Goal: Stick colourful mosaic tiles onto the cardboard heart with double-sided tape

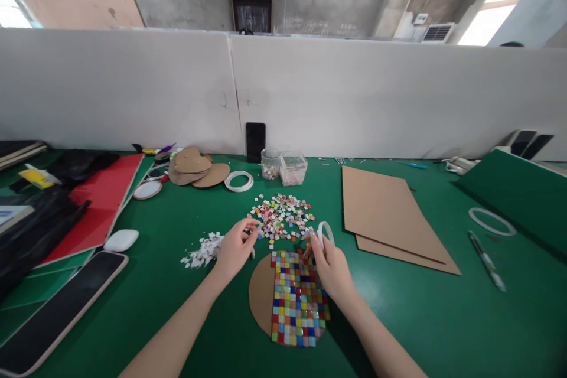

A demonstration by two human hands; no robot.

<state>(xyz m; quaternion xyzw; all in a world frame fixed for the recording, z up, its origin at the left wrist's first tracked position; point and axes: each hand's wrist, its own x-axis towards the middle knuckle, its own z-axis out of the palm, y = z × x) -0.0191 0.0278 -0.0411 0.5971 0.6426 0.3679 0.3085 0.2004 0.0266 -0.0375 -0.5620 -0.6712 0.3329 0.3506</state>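
Observation:
A round cardboard disc [260, 292] lies in front of me, its right part covered with rows of colourful square mosaic tiles [292, 301]. Its left part is bare cardboard. My left hand [235, 248] is curled beside the upper left of the disc, fingertips pinched together; whatever is in them is too small to name. At the upper right of the tiles is my right hand [332, 269], closed on a narrow white roll of tape [325, 231] that stands upright. Just beyond both hands spreads a loose heap of mosaic tiles [281, 215]. White paper scraps [202, 251] lie left of my left hand.
Behind the heap stand a clear cup [270, 165], a clear square box [293, 170] and a phone [256, 142]. Cardboard sheets [390, 212] and a pen [486, 261] lie right. Cardboard discs [212, 175], a tape roll [239, 181] and a long dark pad [66, 307] are left.

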